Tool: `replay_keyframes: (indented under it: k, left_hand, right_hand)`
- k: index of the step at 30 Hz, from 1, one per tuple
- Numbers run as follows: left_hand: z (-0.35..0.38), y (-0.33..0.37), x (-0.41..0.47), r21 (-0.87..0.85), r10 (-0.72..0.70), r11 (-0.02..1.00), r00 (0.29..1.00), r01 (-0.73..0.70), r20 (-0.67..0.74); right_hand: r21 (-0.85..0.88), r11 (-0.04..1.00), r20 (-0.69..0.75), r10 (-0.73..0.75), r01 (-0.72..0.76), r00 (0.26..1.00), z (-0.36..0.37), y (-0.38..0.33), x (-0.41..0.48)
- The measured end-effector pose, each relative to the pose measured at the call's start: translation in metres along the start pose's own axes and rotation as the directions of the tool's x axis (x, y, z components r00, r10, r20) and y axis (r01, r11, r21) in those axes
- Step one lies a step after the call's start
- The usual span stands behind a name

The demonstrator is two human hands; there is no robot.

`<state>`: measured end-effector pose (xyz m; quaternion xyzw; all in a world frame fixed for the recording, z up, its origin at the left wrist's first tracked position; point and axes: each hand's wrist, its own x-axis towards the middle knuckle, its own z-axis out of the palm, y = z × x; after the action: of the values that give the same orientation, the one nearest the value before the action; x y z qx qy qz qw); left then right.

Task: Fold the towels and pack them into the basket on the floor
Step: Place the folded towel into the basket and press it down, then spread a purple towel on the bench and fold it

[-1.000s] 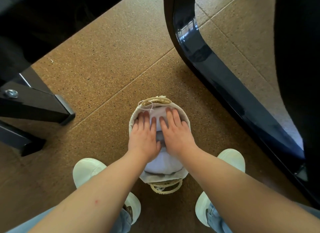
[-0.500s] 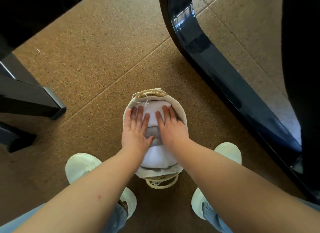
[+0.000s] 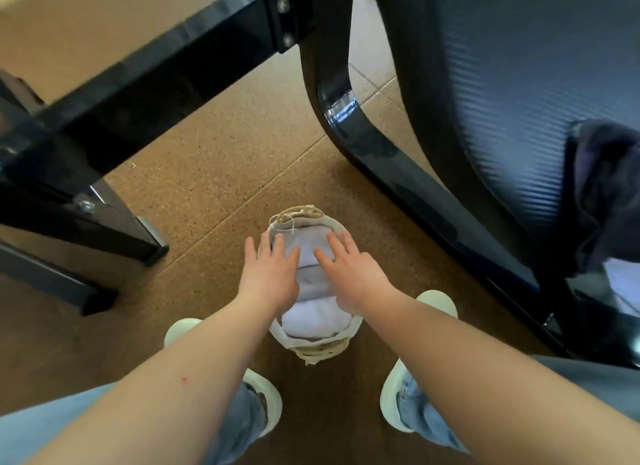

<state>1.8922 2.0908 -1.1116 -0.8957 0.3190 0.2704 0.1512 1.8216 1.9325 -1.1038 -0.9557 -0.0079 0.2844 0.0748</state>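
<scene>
Resting flat on towels [image 3: 313,257] inside the basket [image 3: 353,326], both hands

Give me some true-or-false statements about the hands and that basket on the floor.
1. The basket stands on the floor between the white shoes. True.
2. The basket is empty. False: folded towels fill it.
3. The left hand and right hand have straight fingers and grip nothing. True.
4. The right hand lifts a towel high above the basket. False: it is spread over the towels in the basket.
</scene>
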Motion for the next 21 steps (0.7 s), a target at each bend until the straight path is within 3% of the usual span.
replay_keyframes:
  k: [15,21]
  left_hand:
    - [-0.121,0.045,-0.118,-0.070,0.072,0.992,0.933,-0.103,-0.353]
    - [-0.172,0.081,-0.150,-0.047,0.163,0.975,0.847,-0.216,-0.507]
  right_hand:
    - [0.079,0.990,-0.284,0.132,-0.114,0.950,-0.105,-0.005,-0.136]
    - [0.140,0.975,-0.410,0.214,-0.170,0.887,-0.146,0.013,-0.204]
